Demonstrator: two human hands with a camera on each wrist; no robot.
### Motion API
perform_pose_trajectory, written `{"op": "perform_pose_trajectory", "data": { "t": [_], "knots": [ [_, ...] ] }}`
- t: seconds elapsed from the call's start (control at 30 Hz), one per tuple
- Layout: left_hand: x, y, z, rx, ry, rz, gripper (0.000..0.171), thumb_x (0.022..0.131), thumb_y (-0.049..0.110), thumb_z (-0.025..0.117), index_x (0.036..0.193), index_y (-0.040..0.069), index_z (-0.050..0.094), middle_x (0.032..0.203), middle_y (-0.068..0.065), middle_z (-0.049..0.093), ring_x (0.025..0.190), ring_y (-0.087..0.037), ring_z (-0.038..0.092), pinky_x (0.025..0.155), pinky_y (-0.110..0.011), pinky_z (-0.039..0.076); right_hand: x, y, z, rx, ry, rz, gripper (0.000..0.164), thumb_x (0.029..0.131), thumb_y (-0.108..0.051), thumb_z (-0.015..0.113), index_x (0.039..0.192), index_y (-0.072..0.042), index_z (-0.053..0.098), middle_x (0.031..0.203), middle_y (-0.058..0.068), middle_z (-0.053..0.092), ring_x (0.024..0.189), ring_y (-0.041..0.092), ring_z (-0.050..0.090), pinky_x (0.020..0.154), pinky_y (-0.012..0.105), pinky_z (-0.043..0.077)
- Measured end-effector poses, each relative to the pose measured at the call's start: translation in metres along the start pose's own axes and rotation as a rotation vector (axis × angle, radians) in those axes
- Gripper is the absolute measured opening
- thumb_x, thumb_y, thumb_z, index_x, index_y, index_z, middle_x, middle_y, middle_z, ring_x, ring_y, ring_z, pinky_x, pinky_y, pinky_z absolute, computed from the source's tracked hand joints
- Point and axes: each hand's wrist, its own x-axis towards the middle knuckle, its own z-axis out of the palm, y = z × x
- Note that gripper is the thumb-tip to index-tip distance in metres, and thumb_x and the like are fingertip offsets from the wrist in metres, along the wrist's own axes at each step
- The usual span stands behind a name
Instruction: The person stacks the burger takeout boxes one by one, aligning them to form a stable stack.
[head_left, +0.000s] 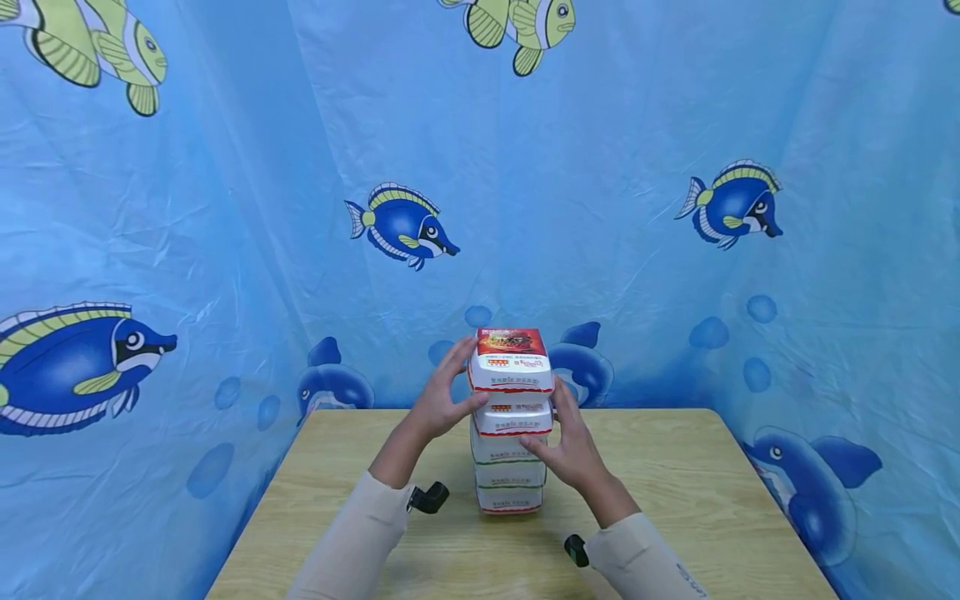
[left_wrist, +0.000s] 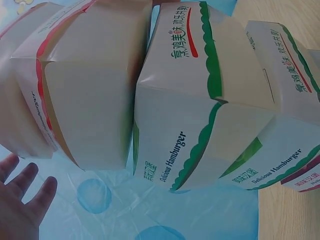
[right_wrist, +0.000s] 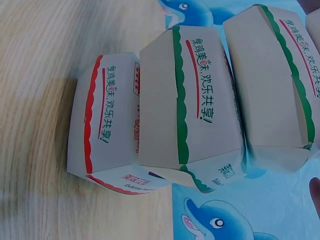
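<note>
Several white paper hamburger boxes stand in one upright stack in the head view. The top box [head_left: 512,380] has a red lid with a burger picture; the second box [head_left: 513,422] also has red trim. Below come two green-trimmed boxes [head_left: 510,477] and a red-trimmed bottom box [head_left: 510,502]. My left hand [head_left: 442,400] is at the left of the top two boxes, its fingers [left_wrist: 45,197] spread in the left wrist view. Opposite it, my right hand [head_left: 576,450] flanks the second box, thumb at its front lower edge and fingers along its right side.
A light wooden table [head_left: 337,467] carries the stack. Behind and beside it hangs a blue curtain [head_left: 570,250] printed with fish and dolphins. Small black wrist devices [head_left: 429,498] sit at both sleeves.
</note>
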Motion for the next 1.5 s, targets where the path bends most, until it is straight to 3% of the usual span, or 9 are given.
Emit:
{"op": "perform_pose_trajectory", "data": {
  "t": [0.2,0.3,0.47,0.6,0.93,1.5],
  "knots": [
    [-0.003,-0.041,0.006,0.020,0.029,0.007,0.084,0.085,0.013,0.069,0.155,0.007,0.022,0.159,-0.014,0.018,0.142,-0.034,0.023,0.103,-0.060,0.034,-0.002,0.001,0.000,0.003,-0.003,0.035,0.107,0.080,-0.043,0.079,0.156,-0.038,0.004,0.158,0.000,0.019,0.129,0.028,0.040,0.096,0.054,0.045],
    [-0.005,-0.049,0.006,0.031,0.039,-0.001,0.085,0.086,0.023,0.071,0.156,0.011,0.024,0.160,-0.007,0.019,0.141,-0.029,0.027,0.104,-0.056,0.037,-0.001,0.000,0.000,0.009,0.004,0.047,0.107,0.079,-0.045,0.079,0.156,-0.039,0.005,0.157,0.000,0.022,0.125,0.028,0.044,0.095,0.055,0.045],
    [-0.012,-0.053,0.007,0.005,0.058,-0.049,0.085,0.086,0.044,0.070,0.156,0.024,0.024,0.160,0.000,0.020,0.139,-0.025,0.031,0.104,-0.054,0.037,-0.002,-0.001,0.000,0.014,0.004,0.074,0.107,0.079,-0.047,0.078,0.156,-0.039,0.005,0.155,0.002,0.025,0.125,0.029,0.044,0.096,0.056,0.044],
    [-0.020,-0.057,0.011,-0.003,0.058,-0.080,0.086,0.086,0.052,0.067,0.156,0.028,0.024,0.159,-0.001,0.021,0.138,-0.027,0.032,0.102,-0.058,0.037,-0.005,-0.001,0.000,0.007,-0.011,0.099,0.108,0.080,-0.049,0.077,0.156,-0.037,0.002,0.157,0.005,0.023,0.129,0.031,0.041,0.097,0.056,0.043],
    [-0.026,-0.064,0.014,-0.030,0.052,-0.083,0.081,0.087,0.028,0.071,0.155,0.023,0.027,0.158,-0.001,0.024,0.139,-0.028,0.031,0.104,-0.057,0.036,-0.008,0.001,-0.003,0.022,0.003,0.109,0.106,0.080,-0.047,0.078,0.156,-0.038,0.004,0.155,0.007,0.025,0.131,0.034,0.041,0.097,0.058,0.043],
    [-0.029,-0.065,0.016,-0.004,0.048,-0.147,0.080,0.088,0.028,0.070,0.154,0.034,0.025,0.158,0.003,0.024,0.138,-0.024,0.033,0.104,-0.055,0.037,-0.010,0.005,-0.007,0.042,0.003,0.102,0.106,0.079,-0.046,0.078,0.155,-0.041,0.004,0.153,0.002,0.027,0.132,0.032,0.040,0.099,0.058,0.041]
  ]
}}
